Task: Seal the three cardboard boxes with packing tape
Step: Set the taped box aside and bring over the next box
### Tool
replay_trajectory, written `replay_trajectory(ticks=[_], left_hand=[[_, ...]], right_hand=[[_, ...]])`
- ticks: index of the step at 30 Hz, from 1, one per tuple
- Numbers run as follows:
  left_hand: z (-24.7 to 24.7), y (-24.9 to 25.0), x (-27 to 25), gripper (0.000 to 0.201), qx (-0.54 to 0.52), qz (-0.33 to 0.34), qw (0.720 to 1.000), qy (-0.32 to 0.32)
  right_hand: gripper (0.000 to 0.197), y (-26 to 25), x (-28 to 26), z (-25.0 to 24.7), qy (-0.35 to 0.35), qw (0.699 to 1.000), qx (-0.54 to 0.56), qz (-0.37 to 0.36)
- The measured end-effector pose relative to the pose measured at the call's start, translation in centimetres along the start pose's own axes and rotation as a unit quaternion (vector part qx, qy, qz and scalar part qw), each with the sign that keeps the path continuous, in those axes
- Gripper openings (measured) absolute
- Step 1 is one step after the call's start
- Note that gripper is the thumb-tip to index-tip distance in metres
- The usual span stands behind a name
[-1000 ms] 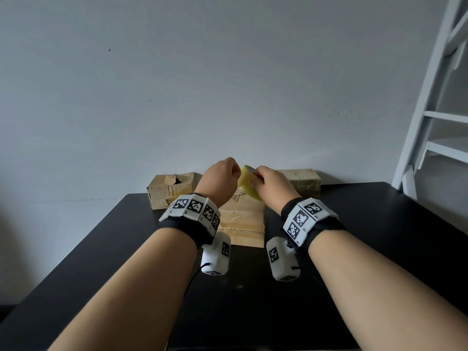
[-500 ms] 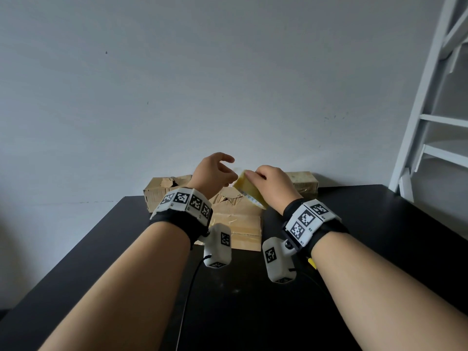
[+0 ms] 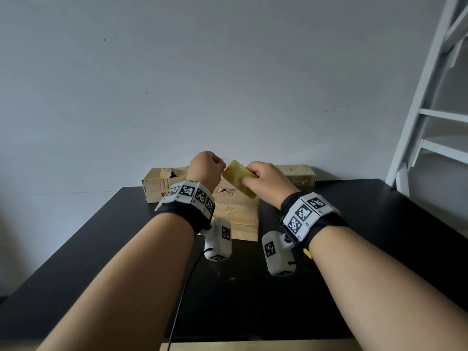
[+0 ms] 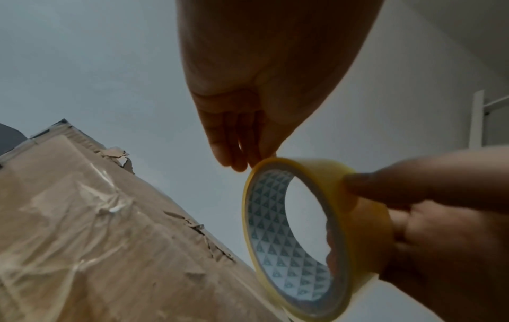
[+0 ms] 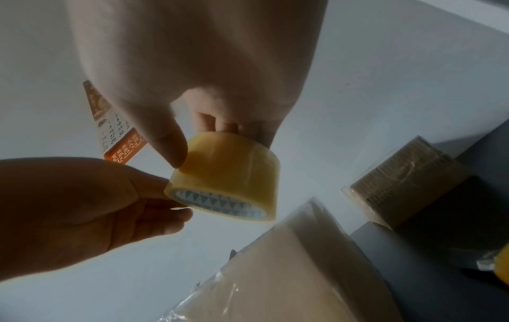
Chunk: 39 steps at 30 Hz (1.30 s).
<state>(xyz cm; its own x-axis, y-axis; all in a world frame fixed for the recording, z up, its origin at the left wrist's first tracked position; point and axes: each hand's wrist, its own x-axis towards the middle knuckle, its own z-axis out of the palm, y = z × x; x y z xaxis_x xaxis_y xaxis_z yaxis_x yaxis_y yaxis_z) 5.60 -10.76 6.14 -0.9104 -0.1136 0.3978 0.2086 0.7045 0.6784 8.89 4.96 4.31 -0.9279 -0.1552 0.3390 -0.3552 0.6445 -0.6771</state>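
Note:
A yellow roll of packing tape (image 3: 238, 179) hangs above the middle cardboard box (image 3: 241, 215). My right hand (image 3: 253, 176) grips the roll, thumb on its outer face (image 5: 176, 152) and fingers through the core. My left hand (image 3: 220, 166) is curled, and its fingertips (image 4: 242, 162) pinch the near rim of the tape roll (image 4: 344, 217). The middle box (image 4: 96, 239) has a torn edge and wrinkled clear tape on top. A left box (image 3: 158, 182) with a torn top and a right box (image 3: 296, 174) stand against the wall.
The black table (image 3: 379, 236) carries the boxes at its far edge against a grey wall. A white ladder frame (image 3: 430, 110) stands at the right. A wall calendar (image 5: 115, 130) shows in the right wrist view. A black cable (image 3: 182, 295) runs down from my left wrist.
Half a second ago my left hand's fingers were spread and off the roll; now they have curled back and pinch its rim. The right hand has tilted the roll slightly.

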Motion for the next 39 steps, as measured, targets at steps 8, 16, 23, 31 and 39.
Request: replay_trajectory(ticks=[8, 16, 23, 31, 39], left_hand=[[-1.4, 1.2, 0.1, 0.013, 0.005, 0.045, 0.997, 0.063], [-2.4, -1.0, 1.4, 0.018, -0.034, -0.022, 0.996, 0.079], [-3.2, -3.0, 2.3, 0.021, 0.014, -0.055, 0.993, 0.104], [-4.5, -3.6, 3.9, 0.024, 0.049, -0.093, 0.981, 0.163], [-4.3, -7.6, 5.1, 0.023, 0.047, -0.181, 0.975, 0.12]], right_hand=[[0.039, 1.0, 0.1, -1.2, 0.072, 0.99, -0.113, 0.042], [0.055, -0.1, -0.5, -1.4, 0.077, 0.996, 0.023, 0.028], [0.051, -0.5, 0.2, -0.3, 0.05, 0.996, 0.071, 0.023], [0.058, -1.4, 1.7, -0.7, 0.093, 0.989, -0.088, 0.08], [0.03, -2.0, 3.8, 0.6, 0.099, 0.993, -0.037, 0.049]])
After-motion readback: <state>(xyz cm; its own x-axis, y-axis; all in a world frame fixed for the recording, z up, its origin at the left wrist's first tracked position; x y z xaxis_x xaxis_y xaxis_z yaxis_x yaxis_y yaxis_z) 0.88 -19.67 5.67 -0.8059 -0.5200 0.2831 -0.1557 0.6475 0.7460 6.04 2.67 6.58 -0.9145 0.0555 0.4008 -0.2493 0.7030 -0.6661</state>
